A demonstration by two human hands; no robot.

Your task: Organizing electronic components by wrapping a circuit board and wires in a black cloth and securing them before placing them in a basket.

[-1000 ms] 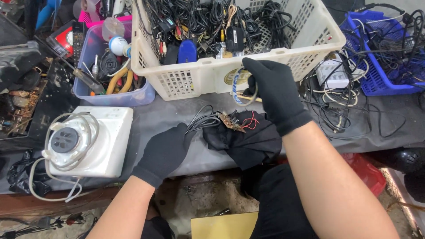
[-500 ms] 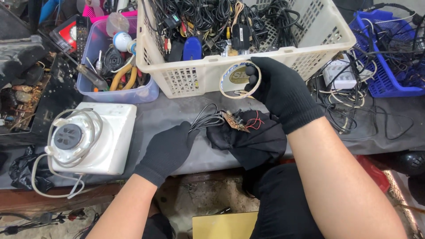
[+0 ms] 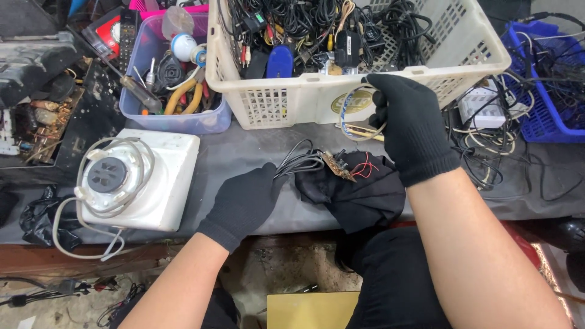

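Your right hand [image 3: 407, 125] (gloved, black) grips a coiled wire loop [image 3: 359, 116], held up vs. the front wall of the white basket [image 3: 292, 100]. Your left hand [image 3: 244, 201] is closed on grey wires [image 3: 298, 163] leading to a small circuit board [image 3: 338, 166], lying on black cloth [image 3: 359, 195] on the table.
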